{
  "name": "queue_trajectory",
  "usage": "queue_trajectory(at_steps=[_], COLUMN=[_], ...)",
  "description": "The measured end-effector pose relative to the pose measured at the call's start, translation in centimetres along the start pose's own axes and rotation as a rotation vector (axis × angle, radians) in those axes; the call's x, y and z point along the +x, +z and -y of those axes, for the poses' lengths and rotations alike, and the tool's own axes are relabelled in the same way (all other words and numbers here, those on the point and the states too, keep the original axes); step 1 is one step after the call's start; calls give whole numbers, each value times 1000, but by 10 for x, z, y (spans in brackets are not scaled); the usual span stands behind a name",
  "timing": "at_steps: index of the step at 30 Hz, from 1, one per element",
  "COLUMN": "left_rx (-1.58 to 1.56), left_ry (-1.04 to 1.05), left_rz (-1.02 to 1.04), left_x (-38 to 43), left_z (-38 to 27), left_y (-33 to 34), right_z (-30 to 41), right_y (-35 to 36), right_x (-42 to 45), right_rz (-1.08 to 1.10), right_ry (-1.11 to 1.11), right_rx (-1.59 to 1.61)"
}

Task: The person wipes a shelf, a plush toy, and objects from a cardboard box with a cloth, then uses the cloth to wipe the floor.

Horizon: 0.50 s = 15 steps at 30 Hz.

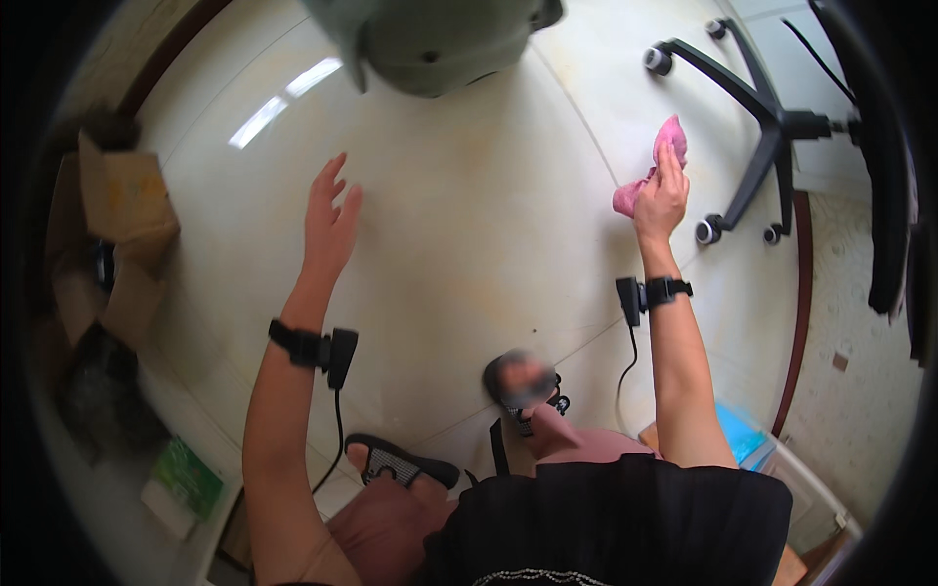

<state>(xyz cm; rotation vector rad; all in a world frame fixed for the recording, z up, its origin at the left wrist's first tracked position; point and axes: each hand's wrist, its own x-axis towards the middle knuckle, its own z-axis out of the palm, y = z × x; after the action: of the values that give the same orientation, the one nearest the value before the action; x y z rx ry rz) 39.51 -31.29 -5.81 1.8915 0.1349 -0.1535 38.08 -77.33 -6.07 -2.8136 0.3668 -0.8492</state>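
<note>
My right hand (663,194) grips a crumpled pink cloth (670,139), which sticks out beyond the fingertips and at the thumb side. It is over the pale tiled floor (454,256), close to the wheeled base of a swivel chair (769,117); whether the cloth touches the floor I cannot tell. My left hand (331,216) hangs over the floor on the other side, fingers apart and holding nothing. Each forearm wears a black strap with a small device, the left one (315,348) and the right one (648,294), trailing a cable.
A grey-green rounded object (447,44) stands on the floor ahead. At left is an open cardboard box (128,198), with a green-and-white package (183,480) nearer me. A clear plastic bin (806,498) sits at my right. My sandalled feet (403,461) are below.
</note>
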Motion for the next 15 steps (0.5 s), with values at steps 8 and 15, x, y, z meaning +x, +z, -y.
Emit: queue_trajectory(at_steps=[8, 15], left_rx=[193, 382], left_ry=[199, 0], left_rz=[-95, -31], left_x=[26, -1], left_z=[-30, -26], left_y=[10, -91], right_z=[196, 233], right_y=[28, 92], right_x=[-57, -26], right_rz=[660, 704], right_ry=[-749, -697], right_rx=[333, 424])
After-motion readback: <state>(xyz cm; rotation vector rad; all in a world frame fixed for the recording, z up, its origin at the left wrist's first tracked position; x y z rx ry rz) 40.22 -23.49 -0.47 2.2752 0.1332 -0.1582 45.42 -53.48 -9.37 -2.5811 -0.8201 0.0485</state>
